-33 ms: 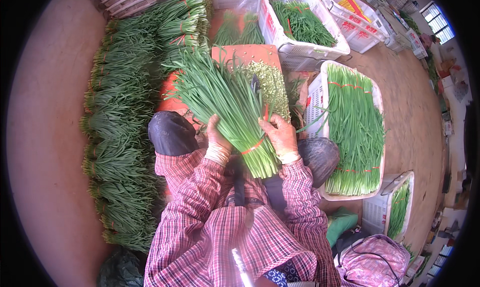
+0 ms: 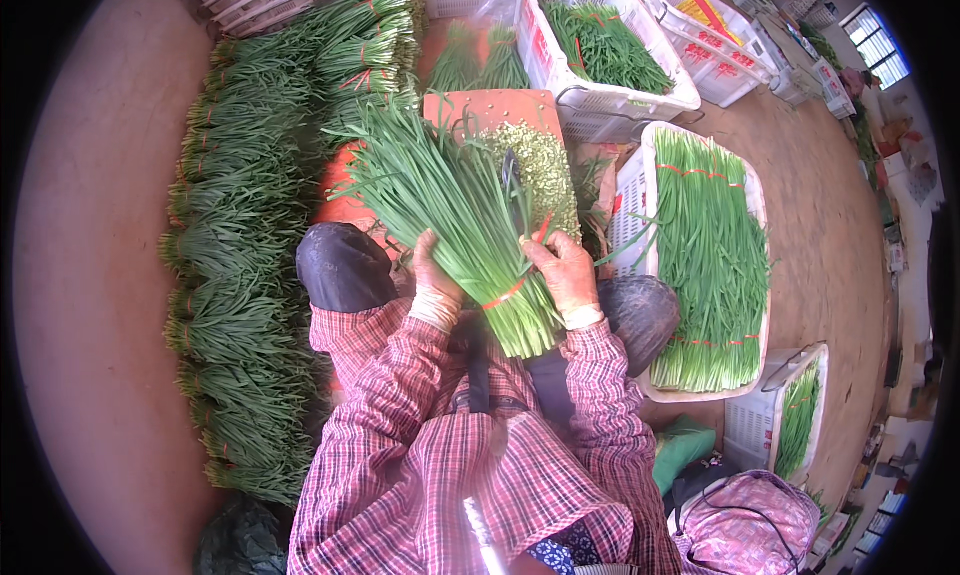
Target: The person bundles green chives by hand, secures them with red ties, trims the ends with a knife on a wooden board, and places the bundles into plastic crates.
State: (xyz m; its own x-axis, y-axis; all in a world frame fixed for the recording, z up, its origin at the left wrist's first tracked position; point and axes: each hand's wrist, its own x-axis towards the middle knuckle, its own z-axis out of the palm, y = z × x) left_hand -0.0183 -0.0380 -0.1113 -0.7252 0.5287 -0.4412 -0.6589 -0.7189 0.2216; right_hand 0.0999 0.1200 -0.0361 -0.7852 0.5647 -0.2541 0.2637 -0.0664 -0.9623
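Observation:
A large bundle of garlic chives point(image 2: 455, 210) lies slanted over my lap, its cut pale ends toward me and its leaf tips at the far left. An orange-red band point(image 2: 503, 295) circles it near the cut ends. My left hand point(image 2: 435, 270) grips the bundle's left side, thumb up and the other fingers hidden beneath. At its right side my right hand point(image 2: 565, 273) is closed, pinching a red tie strip point(image 2: 544, 225) between thumb and fingers. Beyond the bundle, a dark blade-like tool point(image 2: 511, 167) rests on an orange board point(image 2: 495, 103) strewn with chopped pale bits.
Tied chive bundles point(image 2: 240, 275) form a long row at my left. A white crate point(image 2: 762, 225) packed with chives stands at my right, another crate point(image 2: 650, 103) at the far right, and a smaller one point(image 2: 820, 375) nearer. A pink bag point(image 2: 750, 520) sits at the lower right.
My right hand has shifted very slightly to the right, and the red strip in it now tilts more to the right. My left hand and the bundle stay almost unchanged.

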